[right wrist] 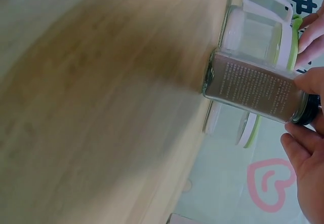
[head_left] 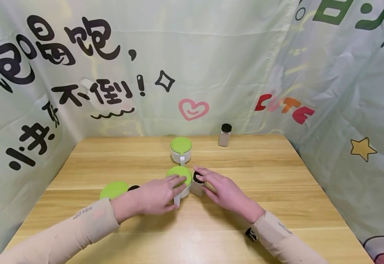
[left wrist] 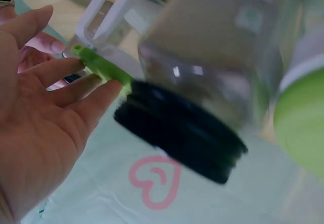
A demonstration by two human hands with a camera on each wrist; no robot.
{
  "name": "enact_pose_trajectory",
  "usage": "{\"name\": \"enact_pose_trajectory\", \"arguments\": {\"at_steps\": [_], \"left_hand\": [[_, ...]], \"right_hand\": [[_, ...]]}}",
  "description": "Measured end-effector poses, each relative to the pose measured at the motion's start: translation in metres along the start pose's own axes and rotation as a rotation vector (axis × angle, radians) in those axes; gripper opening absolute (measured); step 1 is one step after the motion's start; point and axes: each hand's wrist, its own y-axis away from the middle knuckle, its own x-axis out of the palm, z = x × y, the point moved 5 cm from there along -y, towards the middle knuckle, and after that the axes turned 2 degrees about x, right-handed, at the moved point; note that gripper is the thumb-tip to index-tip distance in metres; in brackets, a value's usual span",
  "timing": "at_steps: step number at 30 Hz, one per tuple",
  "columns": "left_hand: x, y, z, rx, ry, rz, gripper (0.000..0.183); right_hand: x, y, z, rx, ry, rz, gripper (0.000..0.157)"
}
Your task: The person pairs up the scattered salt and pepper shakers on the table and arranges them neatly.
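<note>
In the head view, my left hand point(head_left: 159, 195) rests its fingers on the green lid point(head_left: 177, 171) of a clear handled cup. Its thumb is beside the pale handle point(head_left: 177, 201). Fairly straight fingers show against that lid point(left wrist: 104, 68) in the left wrist view. Just right of the cup, my right hand point(head_left: 226, 192) holds a square clear jar point(right wrist: 253, 84) near its black cap, thumb on one side and fingers on the other. The jar stands upright on the wooden table, brown contents visible through its printed wall.
Behind stands another green-lidded cup point(head_left: 181, 145), with a black-capped jar point(head_left: 224, 137) at the back right. Left of centre, a green lid point(head_left: 114, 190) and a black cap point(head_left: 133, 187) are partly hidden by my left arm. Printed cloth point(head_left: 228, 73) surrounds the wooden table point(head_left: 261, 165).
</note>
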Motion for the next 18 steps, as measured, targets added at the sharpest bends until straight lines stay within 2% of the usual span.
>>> {"name": "enact_pose_trajectory", "arguments": {"at_steps": [8, 14, 18], "left_hand": [[0.002, 0.003, -0.011, 0.005, -0.019, -0.055, 0.062], [0.003, 0.004, -0.021, 0.031, -0.08, -0.143, 0.06], [0.005, 0.005, -0.027, 0.035, -0.082, -0.192, 0.06]], "right_hand": [[-0.002, 0.006, -0.003, -0.037, -0.047, -0.004, 0.042], [-0.005, 0.01, -0.002, -0.054, -0.096, 0.0, 0.041], [-0.008, 0.014, 0.001, -0.059, -0.116, 0.018, 0.041]]}}
